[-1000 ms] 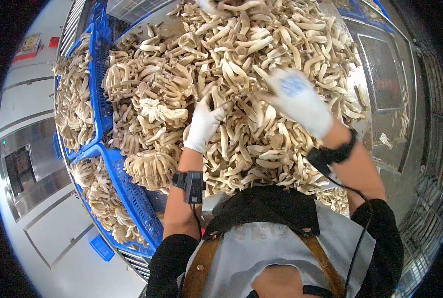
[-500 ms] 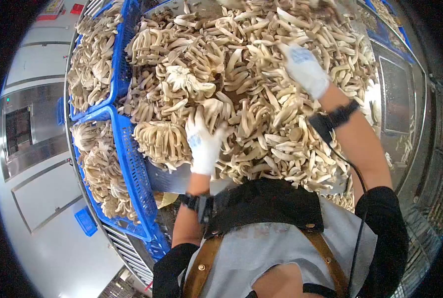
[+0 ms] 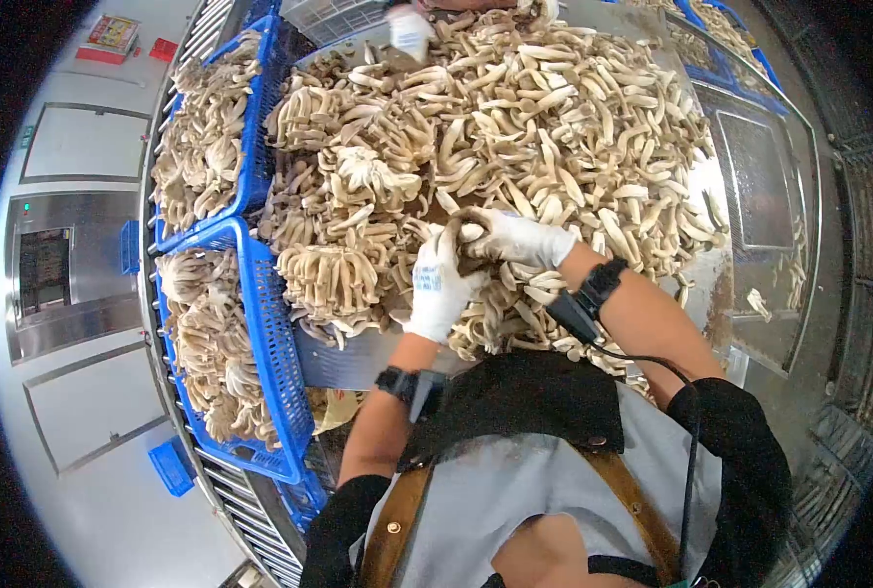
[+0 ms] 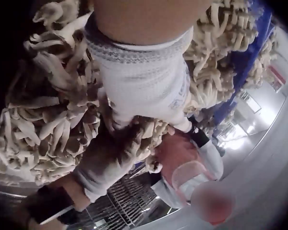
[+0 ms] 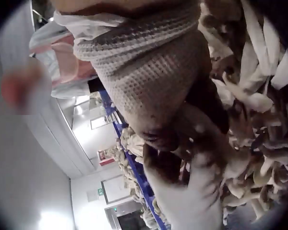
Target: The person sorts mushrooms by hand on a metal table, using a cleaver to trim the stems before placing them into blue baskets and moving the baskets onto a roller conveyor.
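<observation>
Both hands wear white gloves and meet over the near edge of a large heap of long-stemmed mushrooms (image 3: 593,127). My left hand (image 3: 441,289) has its fingers bent around a small clump of mushrooms (image 3: 471,231). From the right, my right hand (image 3: 525,240) pinches the same clump, its stained fingertips close to the left fingers. In the left wrist view the right hand (image 4: 105,160) lies just beyond the left hand (image 4: 141,91). The clump is mostly hidden by the gloves. Left of the hands sits a whole, fanned mushroom cluster (image 3: 329,279).
Blue crates of mushroom clusters stand at the left, one near (image 3: 260,343) and one farther (image 3: 260,127). Across the metal table (image 3: 348,363) another person's gloved hand (image 3: 409,34) reaches into the heap. A roller conveyor (image 3: 250,514) runs beside the crates.
The right hand has come back from the right part of the heap to the left hand. The left hand has moved from beside the fanned cluster toward the right, and both now grip a clump.
</observation>
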Motion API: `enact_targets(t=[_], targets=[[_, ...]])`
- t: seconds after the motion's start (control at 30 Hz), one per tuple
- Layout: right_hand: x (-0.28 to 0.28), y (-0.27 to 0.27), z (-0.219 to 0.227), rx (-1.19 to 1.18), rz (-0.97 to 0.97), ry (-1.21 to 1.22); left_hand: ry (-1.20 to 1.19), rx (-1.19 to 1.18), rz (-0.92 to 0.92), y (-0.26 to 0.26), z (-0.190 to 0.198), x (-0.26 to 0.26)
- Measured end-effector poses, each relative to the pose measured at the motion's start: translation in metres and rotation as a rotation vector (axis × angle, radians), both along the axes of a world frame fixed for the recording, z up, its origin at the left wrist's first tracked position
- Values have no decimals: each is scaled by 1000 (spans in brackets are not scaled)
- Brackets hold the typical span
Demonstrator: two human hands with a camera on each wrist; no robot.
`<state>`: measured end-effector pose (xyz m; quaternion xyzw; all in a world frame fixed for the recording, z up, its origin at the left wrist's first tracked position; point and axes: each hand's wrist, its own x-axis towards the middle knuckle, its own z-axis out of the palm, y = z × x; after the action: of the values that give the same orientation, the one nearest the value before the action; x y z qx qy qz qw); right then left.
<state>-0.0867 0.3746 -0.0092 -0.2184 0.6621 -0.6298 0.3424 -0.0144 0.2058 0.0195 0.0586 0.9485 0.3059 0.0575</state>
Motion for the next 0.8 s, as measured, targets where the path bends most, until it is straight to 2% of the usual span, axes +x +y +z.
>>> enact_targets(t=[0.03,0.07,0.13,0.17,0.2,0.27,0.3,0.4,0.43,0.47,0.5,0.53,0.57,0.63,0.67,0.7,0.73,0.77,0.8], targets=[[4,-1,-16,-28,-33,-124,193,-55,41,-3,-4,14],[13,6,9,131,-83,30,203,-26,149,-8,-2,28],[39,4,3,319,-357,614,44,487,395,-6,-5,50],[48,1,14,286,-317,826,-288,1037,572,3,-2,54],[61,1,28,187,-191,826,-637,1583,728,12,1,57],[96,-6,37,124,-129,797,-735,1625,642,15,-13,59],[105,-4,35,187,-214,848,-855,1820,594,16,-20,57],[104,6,30,545,-314,352,-647,1717,431,8,-65,67],[96,14,26,471,-242,266,-586,1755,448,15,-35,68],[94,17,21,533,-192,271,-595,1747,513,15,-34,64],[94,15,17,504,-252,376,-561,1671,448,14,-31,65],[96,11,18,473,-315,474,-534,1588,386,15,-11,66],[93,9,18,235,-254,352,-613,1463,325,10,-15,66],[84,5,9,-92,-288,-69,-749,1219,206,-3,-22,65],[79,2,7,-239,-322,-275,-670,1398,378,-4,-24,61],[73,8,6,-162,-307,-287,-581,1570,554,-6,-25,57],[65,12,23,-84,-290,-303,-463,1244,374,-15,-37,58],[62,8,42,-86,-302,-499,-319,910,242,-24,-50,59],[71,-6,9,48,-363,-92,-139,71,-221,-38,-74,64]])
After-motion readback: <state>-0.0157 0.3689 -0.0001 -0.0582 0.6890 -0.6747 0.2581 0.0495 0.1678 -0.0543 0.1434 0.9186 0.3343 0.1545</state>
